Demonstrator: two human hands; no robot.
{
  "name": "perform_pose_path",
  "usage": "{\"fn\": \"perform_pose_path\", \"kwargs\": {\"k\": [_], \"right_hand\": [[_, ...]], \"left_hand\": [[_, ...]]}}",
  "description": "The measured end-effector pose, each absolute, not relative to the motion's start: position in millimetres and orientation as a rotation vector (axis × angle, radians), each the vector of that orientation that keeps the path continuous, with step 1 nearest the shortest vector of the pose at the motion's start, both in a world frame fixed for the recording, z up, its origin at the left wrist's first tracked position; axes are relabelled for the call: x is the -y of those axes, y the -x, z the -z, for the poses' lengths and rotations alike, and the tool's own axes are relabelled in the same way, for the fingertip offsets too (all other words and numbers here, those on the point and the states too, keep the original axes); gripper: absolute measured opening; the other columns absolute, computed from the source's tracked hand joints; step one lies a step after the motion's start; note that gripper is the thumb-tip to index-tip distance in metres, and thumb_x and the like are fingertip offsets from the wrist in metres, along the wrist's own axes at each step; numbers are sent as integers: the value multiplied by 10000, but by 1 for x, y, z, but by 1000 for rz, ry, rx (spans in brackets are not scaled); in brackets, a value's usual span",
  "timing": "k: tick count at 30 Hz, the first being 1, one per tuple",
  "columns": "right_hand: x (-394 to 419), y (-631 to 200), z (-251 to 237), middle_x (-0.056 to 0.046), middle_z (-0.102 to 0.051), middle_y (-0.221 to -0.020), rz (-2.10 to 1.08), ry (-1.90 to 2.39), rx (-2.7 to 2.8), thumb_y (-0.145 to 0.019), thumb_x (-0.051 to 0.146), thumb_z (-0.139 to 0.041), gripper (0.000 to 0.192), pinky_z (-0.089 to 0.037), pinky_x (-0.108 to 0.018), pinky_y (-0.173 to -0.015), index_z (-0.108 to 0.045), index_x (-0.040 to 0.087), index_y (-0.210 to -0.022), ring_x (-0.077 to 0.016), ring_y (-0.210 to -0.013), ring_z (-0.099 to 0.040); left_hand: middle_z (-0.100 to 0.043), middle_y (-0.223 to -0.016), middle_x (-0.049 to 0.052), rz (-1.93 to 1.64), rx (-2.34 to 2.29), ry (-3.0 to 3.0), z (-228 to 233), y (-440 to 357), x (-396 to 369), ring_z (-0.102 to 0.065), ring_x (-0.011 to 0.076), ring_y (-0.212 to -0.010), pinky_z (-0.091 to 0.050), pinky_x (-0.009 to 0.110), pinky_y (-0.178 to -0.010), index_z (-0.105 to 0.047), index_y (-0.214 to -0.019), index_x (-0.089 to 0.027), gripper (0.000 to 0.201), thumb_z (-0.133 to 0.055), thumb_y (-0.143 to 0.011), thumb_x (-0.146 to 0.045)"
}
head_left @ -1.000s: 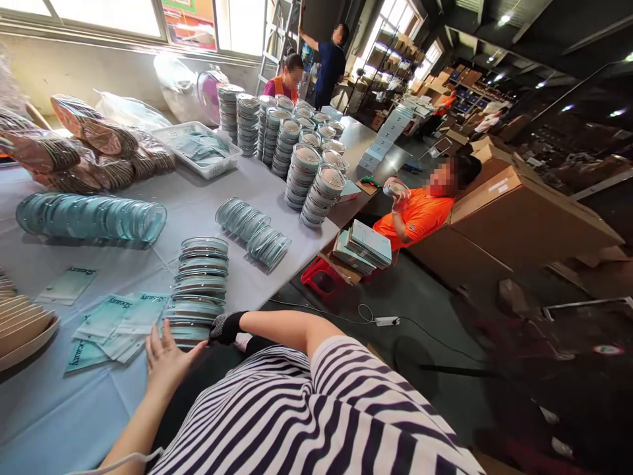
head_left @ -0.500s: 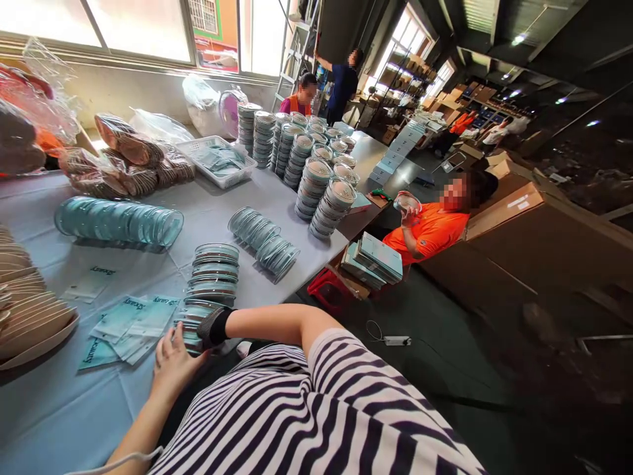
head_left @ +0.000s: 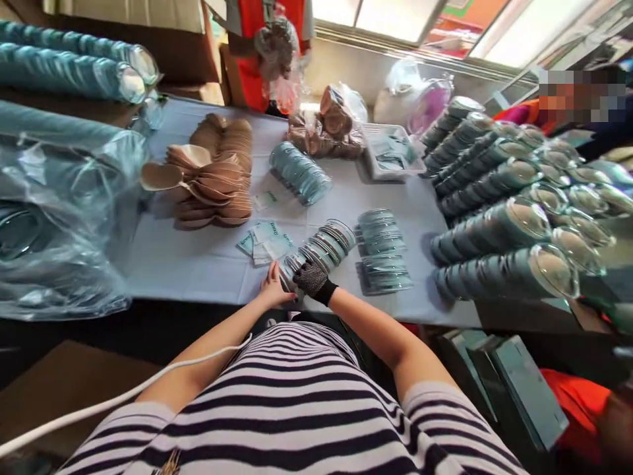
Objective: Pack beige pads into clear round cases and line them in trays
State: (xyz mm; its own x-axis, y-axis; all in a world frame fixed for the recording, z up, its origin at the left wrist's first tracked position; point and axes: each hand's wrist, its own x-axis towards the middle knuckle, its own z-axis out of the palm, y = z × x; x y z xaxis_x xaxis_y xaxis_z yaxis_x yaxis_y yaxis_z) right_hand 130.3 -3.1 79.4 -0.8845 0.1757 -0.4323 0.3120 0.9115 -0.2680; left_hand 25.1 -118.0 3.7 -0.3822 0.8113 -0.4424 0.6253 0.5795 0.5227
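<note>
Stack of round clear-lidded teal tins (head_left: 321, 249), tall, leaning; bare left hand (head_left: 273, 288) and black-gloved right hand (head_left: 311, 279) fingers clasp its base.

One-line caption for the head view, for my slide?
Both hands, left hand bare and right hand gloved, grip a stack of round tins on the blue-covered table.

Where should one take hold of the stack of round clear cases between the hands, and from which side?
Probably at its base end, from both sides. The stack of round clear cases is a tall column leaning away over the table, so a top grip would likely spill it. The bare left hand and the gloved right hand already flank that near end.
</note>
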Motion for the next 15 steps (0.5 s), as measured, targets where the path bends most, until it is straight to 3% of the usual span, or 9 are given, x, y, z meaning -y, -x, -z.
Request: {"fn": "perform_pose_path", "kwargs": {"k": [3,7,12,15], "right_hand": [[-15,-124,-64,-198,-683,-1119,275,-186,-2763,-958,241,-484,291,-353,-464,-1050,-706,89,-1068,-288,-1149,-569],[-29,-90,-54,-194,-696,-1096,235,-330,-2758,-952,309,-477,324,-421,-422,-957,-714,124,-1073,-289,-1102,-603],[-36,-55,-45,-150,-732,-1010,371,-435,-2634,-908,324,-546,276,-485,-328,-807,-738,157,-1017,-239,-922,-681],[-53,-62,-44,-123,-728,-1053,429,-414,-2655,-890,312,-580,271,-483,-304,-847,-722,175,-1076,-221,-972,-670]], "left_hand": [[31,-1615,249,-367,-2113,-1054,0,-27,120,-186,351,-1482,-192,481,-1177,43,-1540,-162,1261,-789,-645,-476],[0,-1638,155,-372,-2129,-1041,2,-29,120,-123,342,-1500,-114,513,-1202,40,-1543,-231,1294,-811,-595,-460],[-12,-1638,143,-376,-2122,-1040,8,-29,122,-150,342,-1493,-73,503,-1206,26,-1542,-245,1274,-794,-596,-481],[-30,-1639,130,-380,-2123,-1034,11,-30,124,-140,340,-1496,-36,512,-1204,-17,-1537,-267,1241,-790,-593,-495]]}}
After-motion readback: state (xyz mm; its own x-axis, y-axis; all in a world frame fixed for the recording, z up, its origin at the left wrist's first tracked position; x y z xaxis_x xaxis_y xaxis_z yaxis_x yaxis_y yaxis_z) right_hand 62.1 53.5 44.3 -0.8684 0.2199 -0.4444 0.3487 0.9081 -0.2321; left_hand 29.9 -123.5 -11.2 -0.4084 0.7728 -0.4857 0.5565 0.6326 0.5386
